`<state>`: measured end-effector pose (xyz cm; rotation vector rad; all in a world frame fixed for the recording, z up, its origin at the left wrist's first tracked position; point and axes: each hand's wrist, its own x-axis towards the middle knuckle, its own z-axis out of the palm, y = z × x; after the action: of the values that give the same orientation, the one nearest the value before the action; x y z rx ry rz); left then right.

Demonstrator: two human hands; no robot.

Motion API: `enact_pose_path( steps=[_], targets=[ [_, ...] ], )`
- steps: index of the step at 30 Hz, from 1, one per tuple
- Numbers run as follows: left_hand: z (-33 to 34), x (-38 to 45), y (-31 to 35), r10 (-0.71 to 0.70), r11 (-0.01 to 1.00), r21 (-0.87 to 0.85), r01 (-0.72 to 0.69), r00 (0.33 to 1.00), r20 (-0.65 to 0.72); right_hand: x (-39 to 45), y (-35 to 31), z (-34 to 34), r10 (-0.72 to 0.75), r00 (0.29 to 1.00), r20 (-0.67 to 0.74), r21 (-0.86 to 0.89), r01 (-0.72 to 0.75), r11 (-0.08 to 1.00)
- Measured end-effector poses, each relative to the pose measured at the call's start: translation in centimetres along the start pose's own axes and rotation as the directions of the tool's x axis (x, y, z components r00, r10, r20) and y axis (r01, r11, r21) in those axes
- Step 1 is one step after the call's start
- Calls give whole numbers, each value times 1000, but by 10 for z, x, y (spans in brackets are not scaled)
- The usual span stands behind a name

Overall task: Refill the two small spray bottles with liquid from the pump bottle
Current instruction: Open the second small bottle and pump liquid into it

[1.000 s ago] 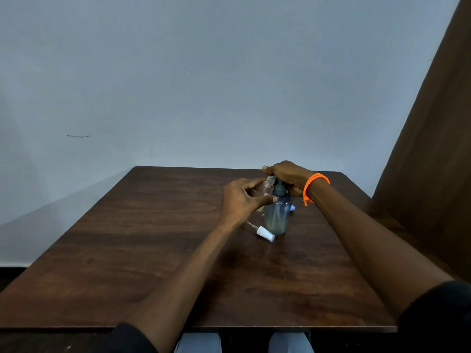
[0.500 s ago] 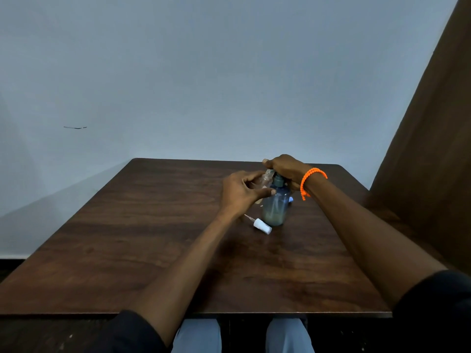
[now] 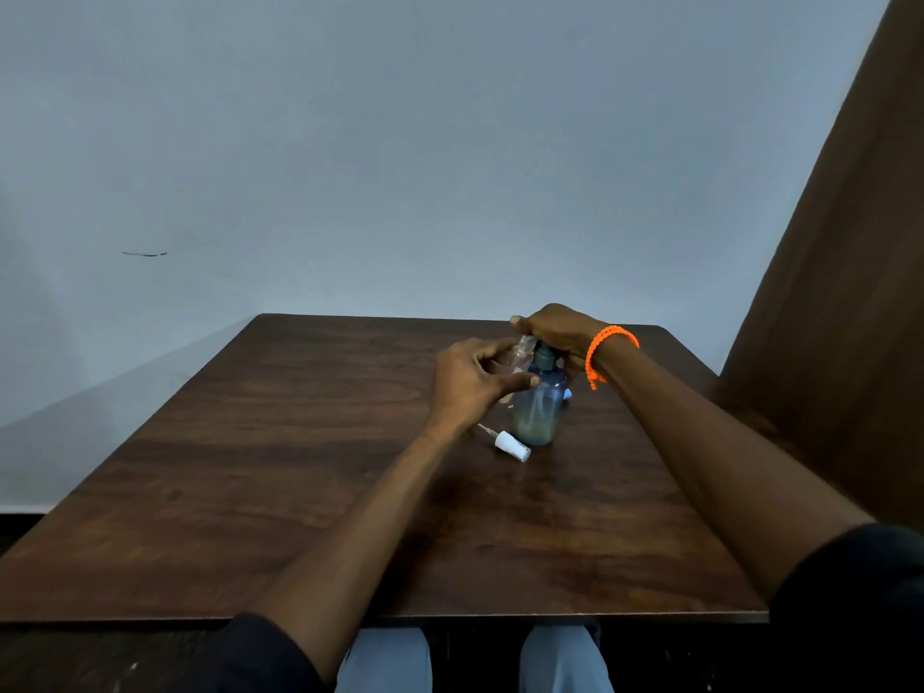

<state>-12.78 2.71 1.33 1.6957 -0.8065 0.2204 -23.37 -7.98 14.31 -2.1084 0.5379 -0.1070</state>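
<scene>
A blue-tinted pump bottle [image 3: 539,410] stands upright on the wooden table [image 3: 260,442], a little liquid at its bottom. My right hand [image 3: 560,332] lies over its pump head, fingers curled around it. My left hand [image 3: 472,380] holds a small clear spray bottle [image 3: 520,355] tilted against the pump spout; its neck is uncapped. A white spray cap with its thin tube [image 3: 511,446] lies on the table in front of the pump bottle. A small blue-and-white piece [image 3: 567,394] peeks out behind the pump bottle; I cannot tell what it is.
A brown panel [image 3: 840,302] rises along the table's right side. A pale wall stands behind the far edge. My knees show under the near table edge. An orange bracelet [image 3: 602,350] is on my right wrist.
Both hands stay on the bottles in the same grips. The view has shifted slightly; nothing on the table has moved.
</scene>
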Motion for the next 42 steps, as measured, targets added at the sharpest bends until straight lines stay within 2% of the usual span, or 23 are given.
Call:
enact_pose_path(
  steps=[1, 2, 4, 6, 8, 11, 15, 17, 18, 21, 24, 28, 34, 42],
  targets=[
    [0, 0, 1, 1, 1000, 4, -1, 1000, -4, 17, 19, -5, -44, 999, 18, 23, 44, 999],
    [0, 0, 2, 4, 1000, 3, -4, 1000, -7, 29, 17, 0, -26, 1000, -1, 65, 26, 998],
    [-1, 0, 4, 8, 1000, -8, -8, 1000, -12, 54, 23, 2, 10, 998, 61, 220, -23, 975],
    [-2, -1, 5, 10, 999, -40, -11, 1000, -17, 64, 32, -1, -56, 994, 97, 391, 14, 920],
    [-4, -2, 3, 3, 996, -88, -5, 1000, -22, 70, 45, -3, -100, 991, 86, 480, 46, 876],
    [-6, -3, -5, -20, 993, -119, 17, 999, -24, 70, 71, 4, -159, 986, 60, 426, 119, 897],
    [-6, -4, -10, -21, 993, -119, 17, 999, -30, 67, 91, 31, -214, 977, 5, 600, 168, 782],
    [-7, -4, -9, -19, 990, -142, 16, 1000, -20, 65, 89, 43, -226, 969, -97, 638, 235, 734],
    [-9, -5, -9, -12, 989, -144, 10, 1000, -16, 68, 88, 47, -229, 960, -162, 623, 280, 730],
    [-13, -9, -12, 7, 997, -80, -8, 1000, -14, 69, 80, 48, -311, 908, -282, 394, 405, 825],
    [-18, -14, -15, -13, 999, -40, 12, 1000, -17, 75, 78, 43, -387, 885, -258, 93, 422, 902],
    [-22, -19, -21, -25, 1000, -4, 25, 1000, -2, 78, 80, 40, -443, 861, -250, -188, 406, 894],
    [-24, -21, -31, -91, 995, -41, 90, 996, -26, 75, 81, 42, -495, 830, -258, -338, 402, 851],
    [-27, -25, -43, -118, 992, -53, 118, 993, -1, 80, 77, 53, -549, 817, -175, -526, 393, 754]
  ],
)
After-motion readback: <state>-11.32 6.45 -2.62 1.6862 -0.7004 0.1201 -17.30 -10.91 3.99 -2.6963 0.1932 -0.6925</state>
